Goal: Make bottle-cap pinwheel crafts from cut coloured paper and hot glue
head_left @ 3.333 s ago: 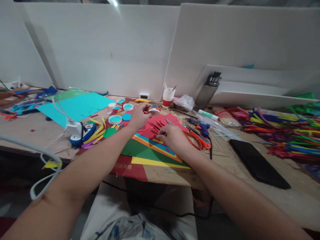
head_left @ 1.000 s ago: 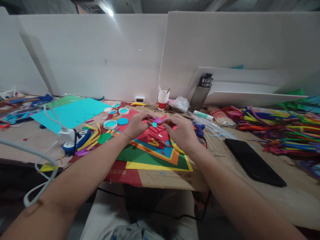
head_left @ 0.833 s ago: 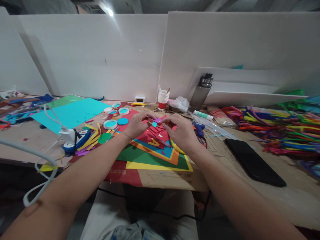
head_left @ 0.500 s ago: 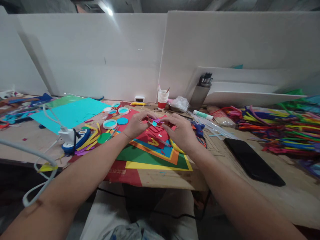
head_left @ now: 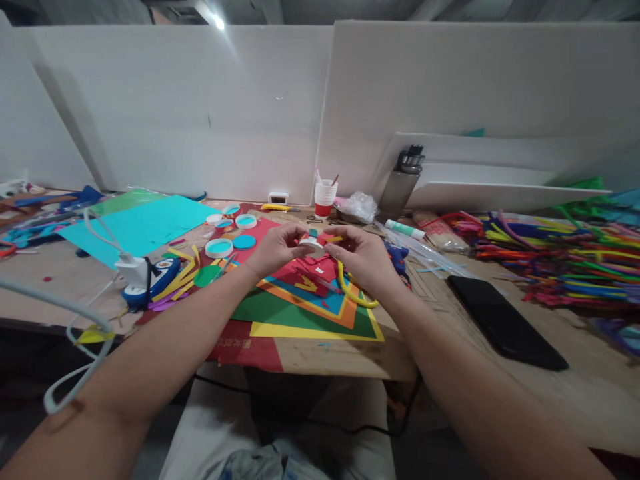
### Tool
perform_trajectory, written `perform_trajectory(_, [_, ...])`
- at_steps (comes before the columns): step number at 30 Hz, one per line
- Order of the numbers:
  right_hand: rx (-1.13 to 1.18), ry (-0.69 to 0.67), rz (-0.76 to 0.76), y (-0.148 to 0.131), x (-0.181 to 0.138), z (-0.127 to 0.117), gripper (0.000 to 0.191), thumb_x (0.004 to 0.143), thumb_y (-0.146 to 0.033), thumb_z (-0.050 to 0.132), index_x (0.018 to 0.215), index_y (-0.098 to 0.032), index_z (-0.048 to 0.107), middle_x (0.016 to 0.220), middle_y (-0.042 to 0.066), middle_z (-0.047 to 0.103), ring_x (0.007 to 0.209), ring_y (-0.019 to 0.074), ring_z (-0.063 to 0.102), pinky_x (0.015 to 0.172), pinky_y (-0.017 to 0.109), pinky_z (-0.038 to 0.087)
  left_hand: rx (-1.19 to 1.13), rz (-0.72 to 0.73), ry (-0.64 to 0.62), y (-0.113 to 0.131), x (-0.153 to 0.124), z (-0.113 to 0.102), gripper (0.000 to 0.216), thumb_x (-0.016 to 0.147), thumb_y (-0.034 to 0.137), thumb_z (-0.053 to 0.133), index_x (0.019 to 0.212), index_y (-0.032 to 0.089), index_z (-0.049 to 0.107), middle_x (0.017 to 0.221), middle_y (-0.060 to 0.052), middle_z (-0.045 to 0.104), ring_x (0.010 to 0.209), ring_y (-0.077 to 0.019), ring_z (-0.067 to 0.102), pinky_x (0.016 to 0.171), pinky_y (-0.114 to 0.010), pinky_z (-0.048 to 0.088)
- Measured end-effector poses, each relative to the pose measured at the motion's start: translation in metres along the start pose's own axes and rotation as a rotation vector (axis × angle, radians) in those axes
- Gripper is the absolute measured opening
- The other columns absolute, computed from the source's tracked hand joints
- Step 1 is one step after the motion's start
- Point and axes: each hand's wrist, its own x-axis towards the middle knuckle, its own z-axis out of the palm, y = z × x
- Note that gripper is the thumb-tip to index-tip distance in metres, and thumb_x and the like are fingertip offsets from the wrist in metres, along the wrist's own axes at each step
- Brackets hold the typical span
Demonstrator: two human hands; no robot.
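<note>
My left hand and my right hand meet above a stack of coloured paper sheets. Both pinch one small piece with a white round rim and red and yellow bits on it. A yellow strip curls down from under my right hand. Small red paper cut-outs lie on the sheets just below the hands.
White lids with cyan discs and a cyan sheet lie to the left, beside a white charger and cable. A paper cup, a metal bottle and a glue stick stand behind. A black phone and heaped pipe cleaners are on the right.
The hands have left the table and come together, raising a small piece. The purple and cyan bits seen between the fingers gave way to a white-rimmed piece; a yellow strip now hangs below.
</note>
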Motion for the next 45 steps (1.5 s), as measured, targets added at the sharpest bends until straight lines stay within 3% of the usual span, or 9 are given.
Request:
perform_trajectory(8, [-0.051, -0.028, 0.038, 0.005, 0.005, -0.003, 0.023, 0.074, -0.038, 0.065, 0.084, -0.017, 0.069, 0.075, 0.002, 0.065, 0.067, 0.0147, 0.054, 0.062, 0.029, 0.044, -0.158, -0.134, -0.015, 0.016, 0.0, 0.007, 0.037, 0.063, 0.037, 0.08, 0.082, 0.012, 0.061, 0.075, -0.003, 0.066, 0.066, -0.0157, 0.064, 0.063, -0.03, 0.053])
perform_trajectory(23, [0.005, -0.078, 0.105, 0.01, 0.007, -0.003, 0.029, 0.072, -0.041, 0.068, 0.088, -0.017, 0.069, 0.083, 0.005, 0.07, 0.075, 0.0182, 0.061, 0.068, 0.032, 0.048, -0.237, -0.237, -0.051, 0.018, -0.002, 0.007, 0.034, 0.064, 0.031, 0.08, 0.084, 0.011, 0.06, 0.076, -0.003, 0.067, 0.066, -0.0133, 0.065, 0.06, -0.025, 0.056])
perform_trajectory(32, [0.16, -0.088, 0.168, 0.003, 0.004, 0.0, 0.028, 0.069, -0.039, 0.07, 0.085, -0.017, 0.067, 0.08, 0.003, 0.068, 0.07, 0.0149, 0.059, 0.065, 0.028, 0.045, -0.238, -0.23, -0.047, 0.019, -0.002, 0.008, 0.033, 0.065, 0.03, 0.079, 0.086, 0.012, 0.062, 0.077, -0.003, 0.068, 0.066, -0.0142, 0.066, 0.058, -0.026, 0.057])
perform_trajectory(38, [0.116, -0.056, 0.153, 0.003, 0.003, 0.0, 0.027, 0.068, -0.038, 0.071, 0.083, -0.017, 0.064, 0.071, -0.001, 0.061, 0.063, 0.0118, 0.052, 0.058, 0.025, 0.04, -0.239, -0.231, -0.043, 0.019, -0.001, 0.007, 0.034, 0.064, 0.031, 0.079, 0.087, 0.012, 0.062, 0.078, -0.003, 0.068, 0.07, -0.0148, 0.066, 0.061, -0.026, 0.057])
perform_trajectory(45, [0.133, -0.073, 0.144, 0.005, 0.004, -0.001, 0.028, 0.068, -0.039, 0.071, 0.083, -0.017, 0.064, 0.074, 0.0, 0.063, 0.066, 0.0125, 0.054, 0.061, 0.026, 0.042, -0.258, -0.243, -0.048, 0.016, -0.001, 0.007, 0.035, 0.063, 0.03, 0.08, 0.088, 0.012, 0.062, 0.079, -0.004, 0.069, 0.07, -0.0145, 0.066, 0.062, -0.026, 0.056])
